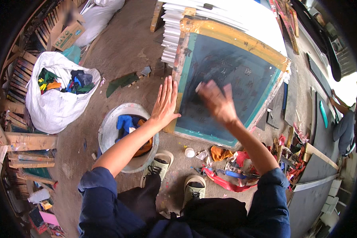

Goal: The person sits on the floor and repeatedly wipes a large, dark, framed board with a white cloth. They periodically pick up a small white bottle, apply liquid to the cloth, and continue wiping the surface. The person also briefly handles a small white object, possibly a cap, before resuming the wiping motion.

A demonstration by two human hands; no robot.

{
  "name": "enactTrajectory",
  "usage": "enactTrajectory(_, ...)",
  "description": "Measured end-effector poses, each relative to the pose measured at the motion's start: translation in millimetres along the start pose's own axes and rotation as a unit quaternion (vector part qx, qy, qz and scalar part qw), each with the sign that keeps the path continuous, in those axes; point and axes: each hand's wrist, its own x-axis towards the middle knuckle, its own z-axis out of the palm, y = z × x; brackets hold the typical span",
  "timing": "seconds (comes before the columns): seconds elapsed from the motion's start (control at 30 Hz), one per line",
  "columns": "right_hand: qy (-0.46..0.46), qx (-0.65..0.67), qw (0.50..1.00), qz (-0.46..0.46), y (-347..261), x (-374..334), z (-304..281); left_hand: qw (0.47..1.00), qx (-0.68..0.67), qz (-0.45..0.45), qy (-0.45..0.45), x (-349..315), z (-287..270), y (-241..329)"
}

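Observation:
A screen-printing frame (226,83) with dark mesh, a teal border and tape-covered wooden edges leans in front of me at a slant. My left hand (165,104) lies flat against its left edge, fingers stretched out and holding nothing. Over the mesh's left half is my right hand (218,104), smeared by motion. A small pale patch shows at its fingertips, too blurred to name. Whether that hand grips something, or touches the mesh, I cannot make out. Faint marks and dark smears show on the mesh.
Behind the frame rises a stack of white sheets (230,14). A bucket (107,148) with coloured cloths stands below my left forearm. Farther left is a white sack (53,113) of rags. Scraps (236,184) litter the floor at right. Another person (344,129) is at the far right.

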Motion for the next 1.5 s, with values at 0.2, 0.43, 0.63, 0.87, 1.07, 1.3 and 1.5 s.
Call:
enactTrajectory(0.2,0.024,0.079,0.994,0.066,45.8,14.2,-23.2,0.999,0.031,-0.011,-0.008,-1.4,2.6,-2.2)
enactTrajectory(0.43,0.045,0.093,0.993,-0.054,28.9,-11.4,-12.5,1.0,0.013,-0.014,-0.009,3.5,5.5,2.8)
enactTrajectory(0.63,-0.024,0.195,0.98,-0.039,23.2,-19.5,-13.9,1.0,0.002,-0.013,-0.012,6.6,3.6,8.7)
enactTrajectory(0.87,-0.038,0.196,0.979,-0.044,14.1,-34.7,-8.9,1.0,-0.003,-0.007,-0.003,6.6,6.6,8.4)
enactTrajectory(1.07,0.041,0.064,0.983,0.165,50.6,23.4,-27.7,1.0,0.015,-0.01,-0.006,1.2,0.8,1.2)
enactTrajectory(1.3,0.067,0.072,0.981,0.17,35.6,37.7,-36.9,1.0,0.016,-0.013,-0.011,1.1,-0.8,3.5)
enactTrajectory(1.5,0.074,0.073,0.982,0.157,39.0,45.3,-47.4,0.999,0.018,-0.026,-0.012,-0.3,-1.9,3.7)
